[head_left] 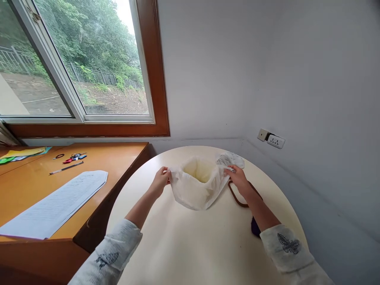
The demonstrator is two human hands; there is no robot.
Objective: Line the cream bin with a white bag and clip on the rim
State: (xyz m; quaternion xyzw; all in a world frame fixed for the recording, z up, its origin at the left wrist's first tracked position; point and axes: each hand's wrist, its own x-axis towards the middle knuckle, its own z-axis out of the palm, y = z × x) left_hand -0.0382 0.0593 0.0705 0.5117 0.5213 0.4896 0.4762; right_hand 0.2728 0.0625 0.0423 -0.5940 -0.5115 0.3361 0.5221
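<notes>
A thin, whitish see-through plastic bag point(190, 194) stands mouth up on the round table, its opening spread wide. Through the mouth shows a pale yellowish inside point(199, 170); whether a container is within the bag I cannot tell. My left hand point(161, 180) pinches the bag's left edge between thumb and fingers. On the opposite side, my right hand point(238, 178) grips the right edge, pulling it outward. Behind that hand lies a crumpled clear plastic piece point(230, 159). A brown loop point(236, 194) rests partly beneath my right forearm, and a dark purple item point(254, 227) is mostly hidden there.
The round cream table point(178, 241) stands against the wall corner. To its left, a wooden desk point(124, 158) holds paper sheets point(65, 202), a pen point(67, 168), keys point(74, 158) and coloured papers point(25, 152). A wall socket point(276, 141) is at right.
</notes>
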